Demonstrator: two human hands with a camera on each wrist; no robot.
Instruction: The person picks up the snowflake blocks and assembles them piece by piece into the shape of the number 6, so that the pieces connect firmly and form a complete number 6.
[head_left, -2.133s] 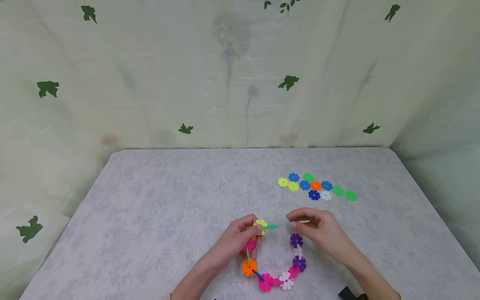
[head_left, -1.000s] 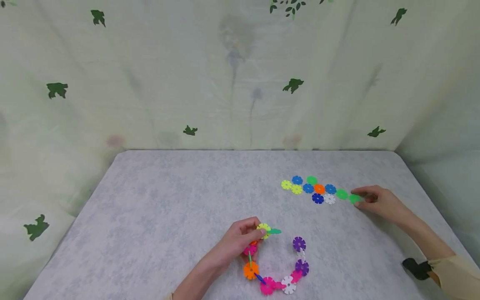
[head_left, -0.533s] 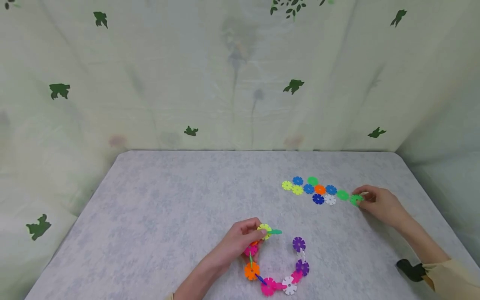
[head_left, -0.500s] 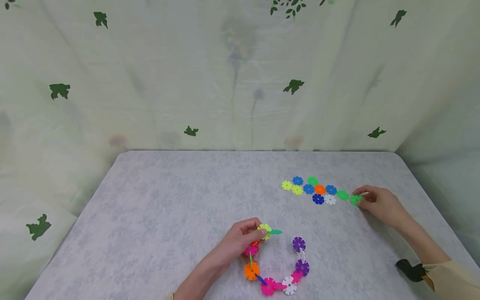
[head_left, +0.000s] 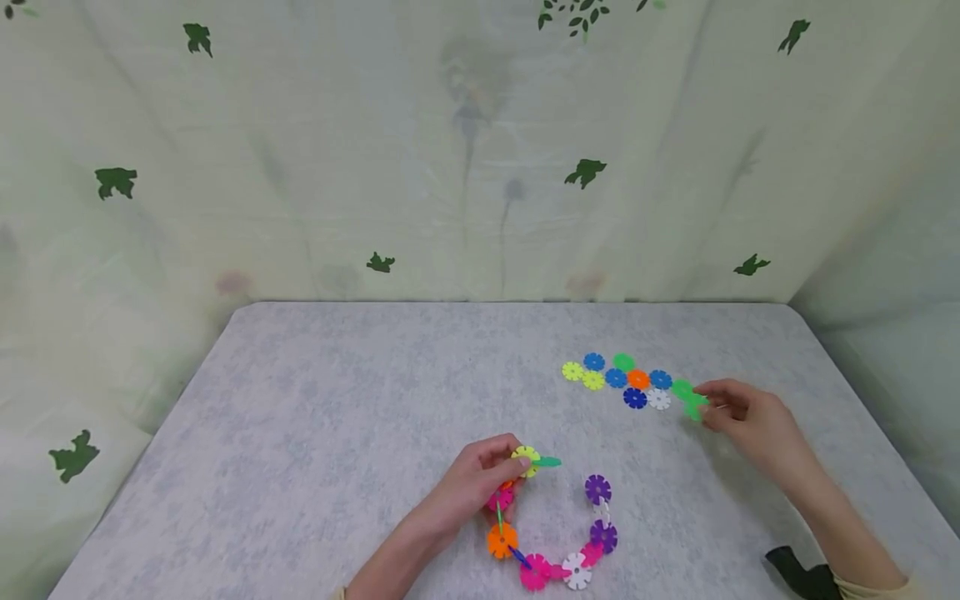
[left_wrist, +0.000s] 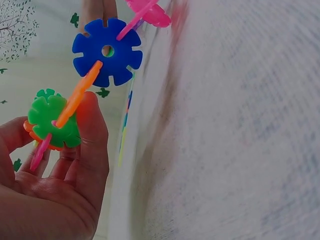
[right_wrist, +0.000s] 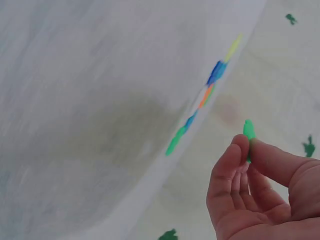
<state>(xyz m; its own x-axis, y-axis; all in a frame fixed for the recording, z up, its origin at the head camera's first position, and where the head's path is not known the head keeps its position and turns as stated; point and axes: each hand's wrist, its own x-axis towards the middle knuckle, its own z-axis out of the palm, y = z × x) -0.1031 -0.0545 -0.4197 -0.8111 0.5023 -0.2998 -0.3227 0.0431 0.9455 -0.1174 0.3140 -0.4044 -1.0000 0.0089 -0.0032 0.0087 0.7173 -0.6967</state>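
Note:
In the head view my left hand (head_left: 480, 479) pinches the yellow notched disc (head_left: 525, 455) at one end of a chain of interlocking flower discs. A green disc (head_left: 549, 462) juts from it edge-on to the right. Below, the chain curves through an orange disc (head_left: 502, 541) and pink and white discs to a purple disc (head_left: 597, 489) at its other end, leaving a gap in the ring. My right hand (head_left: 753, 421) pinches a single green disc (right_wrist: 249, 130) between thumb and fingertips, above the table. In the left wrist view a blue disc (left_wrist: 107, 51) hangs near the thumb.
Loose discs lie flat at the back right: yellow (head_left: 572, 372), light blue, dark blue (head_left: 634, 398), orange (head_left: 638, 379), white (head_left: 658, 399) and green (head_left: 623, 362). A patterned curtain (head_left: 300, 167) stands behind the grey table (head_left: 337, 400). A black strap (head_left: 802, 573) shows at the right wrist.
My right hand went from the chain out to the loose discs, picked up the rightmost green one and has shifted slightly left with it. The left hand stays on the chain.

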